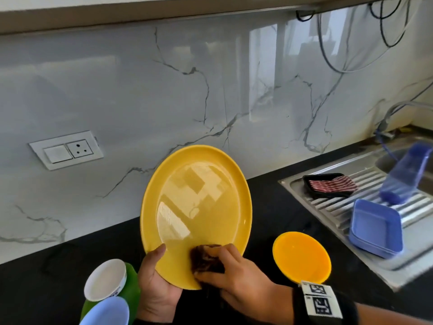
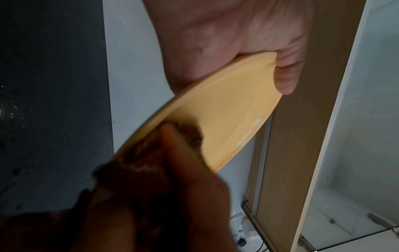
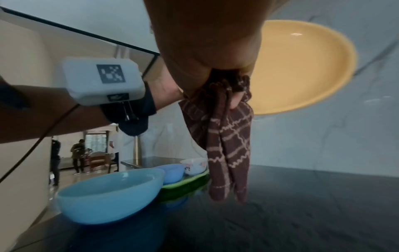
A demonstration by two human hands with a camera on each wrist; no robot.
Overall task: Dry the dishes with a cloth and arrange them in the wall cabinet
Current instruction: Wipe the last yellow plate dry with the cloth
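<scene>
1. The round, glossy yellow plate (image 1: 196,214) is held tilted above the black stone countertop (image 1: 257,198), its upper face toward the camera and catching window reflections; its rim is raised and smooth.
2. The left hand (image 1: 155,285) grips the plate's lower edge, thumb on the face and fingers behind it.
3. The right hand (image 1: 232,275) is closed round a bunched brown checked cloth (image 1: 206,258) and presses it against the plate's lower rim; in the right wrist view the cloth's loose end hangs down toward the countertop.
4. Near the countertop's front edge, left of the hands, a white ceramic bowl (image 1: 105,279) and a pale blue bowl (image 1: 106,311) sit on a green dish (image 1: 132,287); what material the blue one is made of is hard to tell.
5. Right of the hands a small orange plastic plate (image 1: 302,256) lies flat, and bare countertop lies open behind it up to the marble-patterned backsplash (image 1: 140,90).
6. On the ribbed steel sink drainboard (image 1: 328,207) at the right end stand stacked blue square plastic containers (image 1: 375,228) and a black tray (image 1: 328,187) holding striped fabric.
</scene>
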